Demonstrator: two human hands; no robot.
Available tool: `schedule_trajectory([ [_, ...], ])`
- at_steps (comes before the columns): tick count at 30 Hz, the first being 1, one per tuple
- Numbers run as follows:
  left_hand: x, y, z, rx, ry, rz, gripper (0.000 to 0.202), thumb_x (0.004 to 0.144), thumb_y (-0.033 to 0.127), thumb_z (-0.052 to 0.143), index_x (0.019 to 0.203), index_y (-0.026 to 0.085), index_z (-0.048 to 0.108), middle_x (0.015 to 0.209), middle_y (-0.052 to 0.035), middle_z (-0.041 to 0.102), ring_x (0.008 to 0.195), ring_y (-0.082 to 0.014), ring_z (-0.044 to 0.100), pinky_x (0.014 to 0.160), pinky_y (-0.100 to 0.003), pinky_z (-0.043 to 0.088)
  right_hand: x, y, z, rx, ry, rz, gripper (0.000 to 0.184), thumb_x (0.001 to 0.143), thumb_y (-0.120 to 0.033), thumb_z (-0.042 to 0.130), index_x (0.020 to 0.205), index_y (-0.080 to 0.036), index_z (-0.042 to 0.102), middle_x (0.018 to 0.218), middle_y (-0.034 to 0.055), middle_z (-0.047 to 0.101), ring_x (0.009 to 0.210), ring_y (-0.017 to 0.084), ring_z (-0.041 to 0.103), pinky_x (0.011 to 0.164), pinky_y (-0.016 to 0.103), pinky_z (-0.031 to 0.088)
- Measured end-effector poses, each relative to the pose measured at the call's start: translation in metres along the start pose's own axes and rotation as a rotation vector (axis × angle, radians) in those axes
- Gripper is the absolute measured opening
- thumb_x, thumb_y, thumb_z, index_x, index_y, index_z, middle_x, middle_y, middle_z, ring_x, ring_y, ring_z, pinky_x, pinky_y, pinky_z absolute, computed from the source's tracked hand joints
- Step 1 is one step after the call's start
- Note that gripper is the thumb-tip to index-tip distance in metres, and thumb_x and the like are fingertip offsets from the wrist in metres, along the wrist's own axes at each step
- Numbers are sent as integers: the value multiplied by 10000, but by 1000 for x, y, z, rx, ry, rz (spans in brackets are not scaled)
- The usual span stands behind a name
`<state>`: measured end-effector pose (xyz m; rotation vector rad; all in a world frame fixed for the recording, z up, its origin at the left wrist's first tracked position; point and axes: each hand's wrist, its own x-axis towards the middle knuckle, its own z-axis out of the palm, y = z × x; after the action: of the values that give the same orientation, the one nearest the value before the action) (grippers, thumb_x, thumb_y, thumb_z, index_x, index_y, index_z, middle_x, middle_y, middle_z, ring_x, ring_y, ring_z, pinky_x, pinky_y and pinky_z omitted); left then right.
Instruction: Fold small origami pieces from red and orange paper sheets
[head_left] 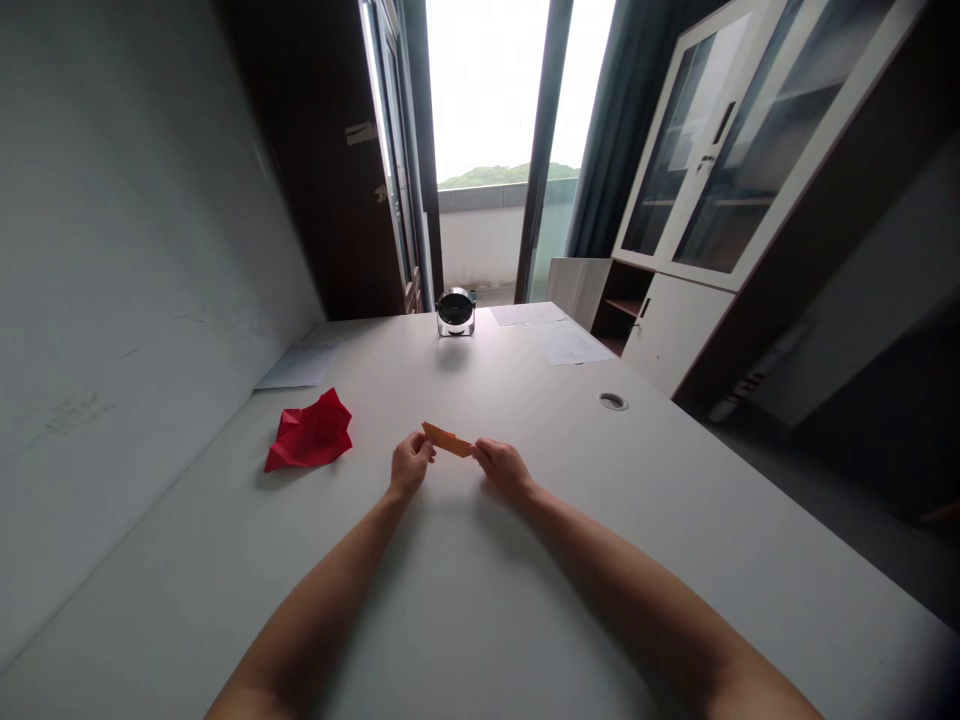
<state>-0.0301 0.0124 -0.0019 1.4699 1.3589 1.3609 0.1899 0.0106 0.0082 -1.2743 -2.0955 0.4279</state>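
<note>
A folded strip of orange paper (448,441) is held between my two hands, a little above the white table. My left hand (411,462) pinches its left end, with the fingers curled in. At the other end, my right hand (504,466) grips the strip between thumb and fingers. The strip slants slightly down to the right, and its fold details are too small to make out. To the left of my hands lies a creased sheet of red paper (311,432).
On the white table (465,620), a small round black-and-silver device (455,312) stands at the far edge. White papers (574,345) lie at the back right, and another sheet (300,365) is by the left wall. A round cable hole (613,401) is on the right.
</note>
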Motion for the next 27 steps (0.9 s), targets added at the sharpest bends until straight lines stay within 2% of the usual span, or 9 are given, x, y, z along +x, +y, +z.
schedule_trajectory([
  [6,0,0,0,97,50,21,320,880,492,509,867,193,624,639,16,586,552,-128,578,564,-230,450,1,1,2,36,34,-14,356,976,-406,409,776,-192,611,691,1,605,602,124,475,609,218,335],
  [12,0,-1,0,77,75,-8,317,872,492,515,855,195,623,634,15,584,557,-130,580,568,-232,449,2,1,0,79,99,25,347,957,-409,420,761,-194,609,664,1,597,599,127,463,601,220,343],
  [18,1,-3,-1,12,39,-26,320,864,481,523,877,183,635,630,9,574,568,-130,570,571,-234,461,4,3,-1,139,91,74,313,958,-365,408,806,-196,623,699,2,626,620,129,502,620,225,369],
  [27,3,-7,-2,37,39,-19,320,878,489,505,826,191,610,606,19,565,563,-126,569,571,-229,453,3,3,-1,117,124,15,281,934,-351,453,790,-185,628,706,5,596,630,126,489,624,227,370],
])
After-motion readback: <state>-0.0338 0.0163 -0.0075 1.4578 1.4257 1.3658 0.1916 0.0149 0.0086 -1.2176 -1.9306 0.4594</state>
